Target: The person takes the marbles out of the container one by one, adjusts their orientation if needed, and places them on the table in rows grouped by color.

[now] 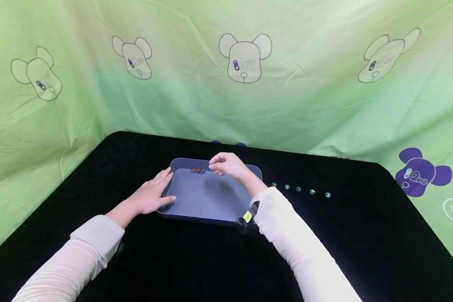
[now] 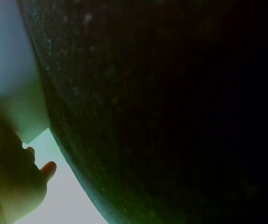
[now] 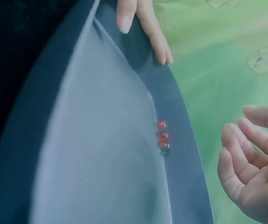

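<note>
My left hand [image 1: 152, 195] rests with straight fingers on the left rim of a grey-blue rectangular tray [image 1: 200, 195], thumb reaching over the inside. Over the far side of that tray is my right hand [image 1: 230, 166], its fingers loosely bent. In the right wrist view no object shows between the fingers of this hand [image 3: 255, 163]. Just left of it, three small red-and-clear glass marbles [image 3: 163, 136] sit in a row against the tray's far wall. The left wrist view is mostly dark, with part of a hand [image 2: 17, 182] at its lower left.
Several clear glass marbles [image 1: 298, 189] form a spaced row on the black tablecloth [image 1: 362, 235], right of the tray. Green curtains [image 1: 181, 100] with printed bear heads hang behind and at the sides. A black strap [image 1: 252, 211] with a yellow tag circles the right wrist.
</note>
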`<move>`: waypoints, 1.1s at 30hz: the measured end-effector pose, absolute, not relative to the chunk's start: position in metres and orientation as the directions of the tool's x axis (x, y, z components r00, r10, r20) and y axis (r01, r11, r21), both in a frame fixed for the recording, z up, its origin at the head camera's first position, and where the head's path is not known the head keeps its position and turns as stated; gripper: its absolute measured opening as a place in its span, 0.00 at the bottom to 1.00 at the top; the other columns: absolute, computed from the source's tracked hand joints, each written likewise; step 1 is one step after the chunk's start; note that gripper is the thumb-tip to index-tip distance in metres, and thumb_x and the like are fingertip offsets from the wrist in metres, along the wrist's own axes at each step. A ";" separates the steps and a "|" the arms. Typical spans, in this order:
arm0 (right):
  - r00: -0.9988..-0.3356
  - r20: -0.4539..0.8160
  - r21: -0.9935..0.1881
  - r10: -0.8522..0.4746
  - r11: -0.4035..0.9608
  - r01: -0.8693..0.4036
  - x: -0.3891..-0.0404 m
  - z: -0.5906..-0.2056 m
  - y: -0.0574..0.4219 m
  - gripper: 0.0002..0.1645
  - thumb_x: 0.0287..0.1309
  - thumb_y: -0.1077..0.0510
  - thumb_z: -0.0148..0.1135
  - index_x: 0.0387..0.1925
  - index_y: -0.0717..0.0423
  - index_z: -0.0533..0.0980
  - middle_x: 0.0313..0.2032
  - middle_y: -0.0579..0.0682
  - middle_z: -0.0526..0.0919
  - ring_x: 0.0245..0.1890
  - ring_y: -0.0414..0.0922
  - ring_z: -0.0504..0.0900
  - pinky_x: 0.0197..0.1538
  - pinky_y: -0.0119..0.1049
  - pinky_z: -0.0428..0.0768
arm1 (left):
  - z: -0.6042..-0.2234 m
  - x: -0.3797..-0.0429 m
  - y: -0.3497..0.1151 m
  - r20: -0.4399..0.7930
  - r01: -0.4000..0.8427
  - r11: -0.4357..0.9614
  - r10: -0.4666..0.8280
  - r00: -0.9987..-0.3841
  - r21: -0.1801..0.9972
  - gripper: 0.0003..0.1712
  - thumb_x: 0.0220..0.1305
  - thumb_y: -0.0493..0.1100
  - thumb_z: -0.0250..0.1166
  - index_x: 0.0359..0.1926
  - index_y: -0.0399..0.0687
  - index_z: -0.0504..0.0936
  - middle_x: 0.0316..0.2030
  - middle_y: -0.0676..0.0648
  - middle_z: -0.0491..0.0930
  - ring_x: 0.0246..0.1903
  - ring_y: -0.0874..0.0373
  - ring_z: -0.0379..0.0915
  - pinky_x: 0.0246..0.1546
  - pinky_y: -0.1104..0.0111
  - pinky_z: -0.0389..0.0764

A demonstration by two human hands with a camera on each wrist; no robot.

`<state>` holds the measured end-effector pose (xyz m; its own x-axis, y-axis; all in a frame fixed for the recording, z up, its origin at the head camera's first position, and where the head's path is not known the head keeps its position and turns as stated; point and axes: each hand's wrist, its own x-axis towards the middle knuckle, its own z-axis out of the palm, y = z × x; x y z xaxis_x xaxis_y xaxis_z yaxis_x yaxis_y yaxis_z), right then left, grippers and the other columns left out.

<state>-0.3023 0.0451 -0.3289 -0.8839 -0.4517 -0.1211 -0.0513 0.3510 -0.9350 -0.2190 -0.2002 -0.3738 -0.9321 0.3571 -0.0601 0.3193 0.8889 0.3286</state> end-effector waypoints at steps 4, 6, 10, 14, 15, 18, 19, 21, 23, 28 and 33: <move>-0.885 -0.123 -0.935 -0.449 0.352 -0.048 -0.308 -0.331 0.043 0.11 0.50 0.64 0.57 0.36 0.67 0.73 0.36 0.63 0.77 0.38 0.59 0.75 0.44 0.49 0.71 | -0.374 -0.220 -0.200 -0.064 0.317 0.891 0.355 -0.933 0.325 0.42 0.59 0.59 0.49 0.65 0.39 0.46 0.65 0.44 0.37 0.63 0.48 0.33 0.55 0.48 0.48; -0.890 -0.120 -0.932 -0.440 0.359 -0.052 -0.311 -0.334 0.042 0.10 0.50 0.65 0.57 0.35 0.67 0.73 0.34 0.61 0.77 0.37 0.58 0.76 0.43 0.48 0.71 | -0.374 -0.220 -0.200 -0.067 0.315 0.891 0.355 -0.932 0.327 0.42 0.59 0.59 0.49 0.65 0.39 0.45 0.65 0.44 0.37 0.63 0.48 0.33 0.55 0.48 0.48; -0.912 -0.103 -0.927 -0.396 0.371 -0.056 -0.316 -0.340 0.040 0.08 0.50 0.65 0.58 0.34 0.66 0.74 0.30 0.55 0.78 0.31 0.51 0.79 0.40 0.46 0.73 | -0.374 -0.219 -0.199 -0.077 0.309 0.890 0.353 -0.933 0.335 0.42 0.59 0.59 0.49 0.65 0.40 0.45 0.65 0.44 0.37 0.63 0.48 0.32 0.55 0.48 0.47; -0.936 -0.070 -0.931 -0.345 0.359 -0.063 -0.322 -0.344 0.038 0.08 0.49 0.64 0.58 0.33 0.65 0.74 0.29 0.53 0.78 0.26 0.44 0.78 0.37 0.42 0.75 | -0.374 -0.220 -0.200 -0.076 0.310 0.892 0.352 -0.933 0.328 0.42 0.59 0.58 0.49 0.65 0.40 0.45 0.65 0.44 0.36 0.63 0.48 0.33 0.55 0.48 0.47; -0.940 -0.060 -0.934 -0.336 0.351 -0.066 -0.324 -0.345 0.037 0.08 0.49 0.64 0.58 0.33 0.65 0.75 0.29 0.54 0.78 0.25 0.44 0.78 0.36 0.40 0.75 | -0.375 -0.220 -0.201 -0.074 0.311 0.892 0.353 -0.933 0.326 0.42 0.59 0.59 0.49 0.65 0.40 0.45 0.65 0.44 0.36 0.63 0.48 0.33 0.55 0.48 0.47; -0.947 -0.034 -0.936 -0.319 0.342 -0.082 -0.328 -0.348 0.035 0.08 0.49 0.65 0.58 0.33 0.66 0.75 0.29 0.55 0.79 0.25 0.44 0.78 0.32 0.35 0.75 | -0.375 -0.221 -0.201 -0.073 0.313 0.891 0.355 -0.932 0.330 0.42 0.59 0.59 0.49 0.65 0.40 0.45 0.66 0.45 0.36 0.63 0.48 0.33 0.55 0.48 0.47; -0.947 -0.028 -0.933 -0.319 0.348 -0.090 -0.329 -0.350 0.034 0.08 0.49 0.65 0.58 0.33 0.66 0.75 0.28 0.55 0.79 0.25 0.44 0.78 0.31 0.34 0.75 | -0.375 -0.221 -0.201 -0.072 0.314 0.890 0.355 -0.932 0.331 0.42 0.59 0.59 0.49 0.65 0.40 0.45 0.66 0.45 0.36 0.63 0.48 0.33 0.55 0.48 0.47; -0.946 -0.024 -0.928 -0.324 0.358 -0.098 -0.331 -0.352 0.032 0.08 0.49 0.65 0.58 0.32 0.66 0.75 0.28 0.54 0.79 0.24 0.44 0.78 0.31 0.35 0.75 | -0.375 -0.220 -0.202 -0.075 0.311 0.890 0.354 -0.932 0.332 0.42 0.59 0.59 0.49 0.65 0.40 0.45 0.66 0.45 0.36 0.63 0.48 0.32 0.55 0.48 0.47; -0.941 -0.025 -0.919 -0.337 0.379 -0.112 -0.332 -0.354 0.030 0.08 0.49 0.64 0.58 0.32 0.65 0.75 0.27 0.53 0.79 0.23 0.43 0.77 0.33 0.38 0.75 | -0.375 -0.220 -0.202 -0.078 0.310 0.891 0.353 -0.932 0.332 0.42 0.59 0.59 0.49 0.65 0.40 0.45 0.66 0.45 0.36 0.63 0.48 0.32 0.55 0.48 0.47; -0.935 -0.032 -0.909 -0.354 0.399 -0.120 -0.333 -0.359 0.026 0.09 0.49 0.64 0.58 0.34 0.66 0.76 0.29 0.54 0.80 0.24 0.44 0.77 0.34 0.41 0.75 | -0.375 -0.220 -0.203 -0.067 0.314 0.890 0.354 -0.933 0.331 0.42 0.58 0.58 0.49 0.65 0.40 0.45 0.65 0.45 0.37 0.63 0.48 0.33 0.55 0.48 0.48; -0.923 -0.078 -0.906 -0.377 0.412 -0.092 -0.326 -0.355 0.024 0.11 0.50 0.66 0.57 0.37 0.67 0.75 0.33 0.57 0.80 0.30 0.51 0.78 0.31 0.34 0.74 | -0.376 -0.222 -0.203 -0.064 0.321 0.891 0.358 -0.932 0.321 0.43 0.58 0.59 0.49 0.65 0.40 0.45 0.65 0.44 0.37 0.63 0.47 0.33 0.55 0.48 0.48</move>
<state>-0.3262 0.0236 -0.3547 -0.9228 -0.3774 -0.0781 -0.0919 0.4122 -0.9064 -0.2224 -0.2029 -0.3758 -0.9315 0.3581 -0.0638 0.3205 0.8911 0.3213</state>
